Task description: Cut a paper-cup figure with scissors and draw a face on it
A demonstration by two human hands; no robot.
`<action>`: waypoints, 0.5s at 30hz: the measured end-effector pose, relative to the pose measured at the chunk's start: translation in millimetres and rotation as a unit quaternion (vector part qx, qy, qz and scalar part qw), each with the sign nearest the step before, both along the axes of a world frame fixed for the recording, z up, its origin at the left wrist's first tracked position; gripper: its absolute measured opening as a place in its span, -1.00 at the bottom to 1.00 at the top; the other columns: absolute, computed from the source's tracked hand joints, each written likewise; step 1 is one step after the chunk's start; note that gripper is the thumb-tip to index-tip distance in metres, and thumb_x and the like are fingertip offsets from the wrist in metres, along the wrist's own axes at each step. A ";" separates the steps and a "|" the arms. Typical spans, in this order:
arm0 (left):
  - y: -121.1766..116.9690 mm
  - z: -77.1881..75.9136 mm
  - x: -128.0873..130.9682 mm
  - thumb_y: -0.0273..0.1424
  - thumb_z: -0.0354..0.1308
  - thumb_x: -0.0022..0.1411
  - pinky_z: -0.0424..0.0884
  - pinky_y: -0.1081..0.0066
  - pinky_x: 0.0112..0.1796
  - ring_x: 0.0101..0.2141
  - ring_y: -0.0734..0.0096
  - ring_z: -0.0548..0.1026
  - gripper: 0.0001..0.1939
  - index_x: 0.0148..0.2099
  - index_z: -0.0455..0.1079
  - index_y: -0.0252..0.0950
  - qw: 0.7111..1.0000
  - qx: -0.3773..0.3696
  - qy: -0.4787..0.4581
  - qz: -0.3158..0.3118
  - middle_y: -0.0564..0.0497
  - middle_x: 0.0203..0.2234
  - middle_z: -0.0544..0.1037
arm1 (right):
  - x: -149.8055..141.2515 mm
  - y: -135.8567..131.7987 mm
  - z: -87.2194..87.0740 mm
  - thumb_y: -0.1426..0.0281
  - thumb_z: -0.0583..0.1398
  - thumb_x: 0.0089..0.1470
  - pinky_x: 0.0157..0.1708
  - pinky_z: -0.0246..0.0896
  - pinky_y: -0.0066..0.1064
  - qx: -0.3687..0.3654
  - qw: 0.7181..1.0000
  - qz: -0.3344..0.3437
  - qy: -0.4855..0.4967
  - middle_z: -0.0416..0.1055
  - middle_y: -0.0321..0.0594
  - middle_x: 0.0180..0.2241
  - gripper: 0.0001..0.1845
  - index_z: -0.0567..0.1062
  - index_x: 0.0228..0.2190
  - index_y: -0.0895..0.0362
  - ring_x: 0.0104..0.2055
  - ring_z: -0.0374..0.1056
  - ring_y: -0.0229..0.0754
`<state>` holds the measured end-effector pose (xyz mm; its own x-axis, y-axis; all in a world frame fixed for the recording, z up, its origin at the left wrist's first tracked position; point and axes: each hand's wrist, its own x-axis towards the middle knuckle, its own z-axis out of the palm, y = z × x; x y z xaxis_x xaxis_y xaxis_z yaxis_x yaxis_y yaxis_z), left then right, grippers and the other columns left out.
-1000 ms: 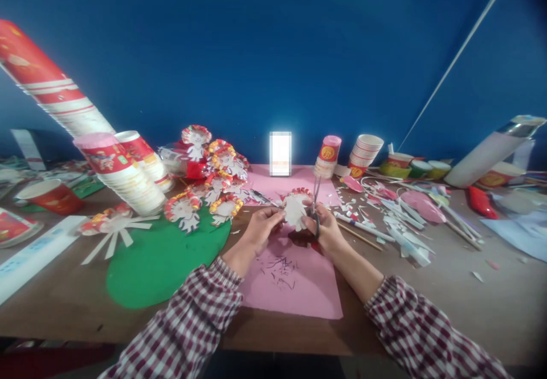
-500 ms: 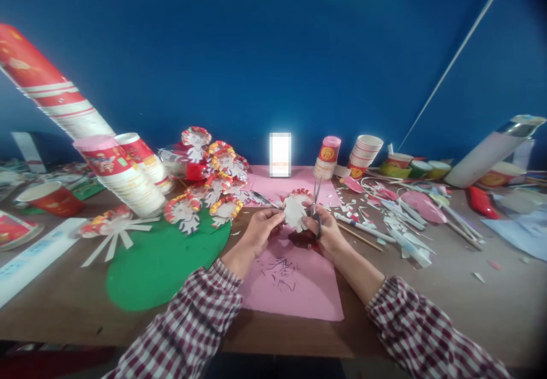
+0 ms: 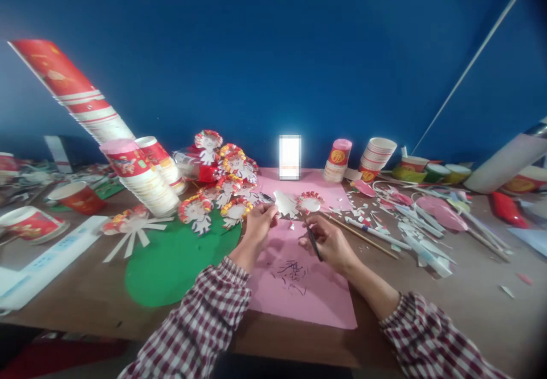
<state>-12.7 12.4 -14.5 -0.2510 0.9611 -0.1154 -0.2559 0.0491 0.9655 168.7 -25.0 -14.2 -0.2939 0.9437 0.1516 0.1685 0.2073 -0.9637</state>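
My left hand [image 3: 258, 228] pinches the edge of a white paper cutout [image 3: 285, 203] above a pink sheet [image 3: 342, 310]. My right hand [image 3: 331, 245] is apart from the cutout, its fingers closed around dark scissors [image 3: 314, 239] that appear edge-on, so their blades are hard to make out. A small white scrap [image 3: 292, 225] shows between the hands. Just beyond, a red-and-white ruffled paper ring [image 3: 310, 202] is near the cutout. Thin dark strokes or snippets [image 3: 293, 273] show on the pink sheet; I cannot tell which.
Several decorated paper figures [image 3: 234, 211] cluster at the left beside a green sheet [image 3: 171, 276]. Stacked paper cups [image 3: 145, 185] lean behind them. More cup stacks [image 3: 378, 157] stand at the back right. Paper scraps [image 3: 427, 248] and sticks [image 3: 363, 235] litter the right side.
My right hand has drawn away from the cutout, and the scissors have tipped from upright to slanting downward. The cutout has shifted slightly left and up in my left hand. The camera view has swung left.
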 end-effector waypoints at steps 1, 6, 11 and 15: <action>0.9 -0.4 -1.2 -0.32 0.27 -0.11 0.19 0.53 -0.57 -0.67 0.63 0.28 -0.80 -0.49 0.37 -0.35 1.000 0.004 0.005 0.006 0.11 -0.67 0.38 | -0.2 -0.4 -2.0 0.29 0.36 -0.16 -0.56 0.15 -0.44 0.001 1.000 0.014 -0.022 0.35 -0.37 -0.57 -0.64 0.39 -0.30 0.09 -0.58 0.21 -0.28; 2.1 -4.8 -1.5 -0.34 0.24 -0.10 0.17 0.53 -0.57 -0.66 0.61 0.28 -0.83 -0.48 0.37 -0.34 1.000 0.017 -0.001 0.009 0.12 -0.68 0.37 | 0.5 3.3 -14.5 0.33 0.38 -0.18 -0.42 0.25 -0.37 0.025 0.997 0.039 -0.069 0.41 -0.30 -0.48 -0.57 0.42 -0.22 0.10 -0.47 0.31 -0.21; 3.4 -10.5 2.1 -0.36 0.23 -0.10 0.19 0.52 -0.56 -0.66 0.60 0.27 -0.85 -0.49 0.36 -0.33 1.000 0.008 -0.001 0.008 0.15 -0.71 0.33 | 1.9 5.2 -15.1 0.39 0.37 -0.20 -0.35 0.30 -0.35 0.011 0.998 0.048 -0.039 0.43 -0.27 -0.40 -0.52 0.37 -0.19 0.10 -0.38 0.37 -0.18; 3.9 -15.7 1.3 -0.33 0.22 -0.06 0.21 0.51 -0.56 -0.64 0.57 0.30 -0.84 -0.47 0.38 -0.32 0.999 0.025 0.022 -0.010 0.13 -0.69 0.35 | 3.9 5.6 -11.7 0.35 0.38 -0.23 -0.35 0.34 -0.33 0.032 0.998 -0.003 -0.051 0.43 -0.19 -0.31 -0.50 0.39 -0.20 0.10 -0.37 0.40 -0.14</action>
<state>-11.5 16.2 -30.2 -0.2346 0.9704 -0.0569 -0.2127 0.0059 0.9771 172.6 -19.4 -25.9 -0.3059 0.9345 0.1821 0.2655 0.2674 -0.9263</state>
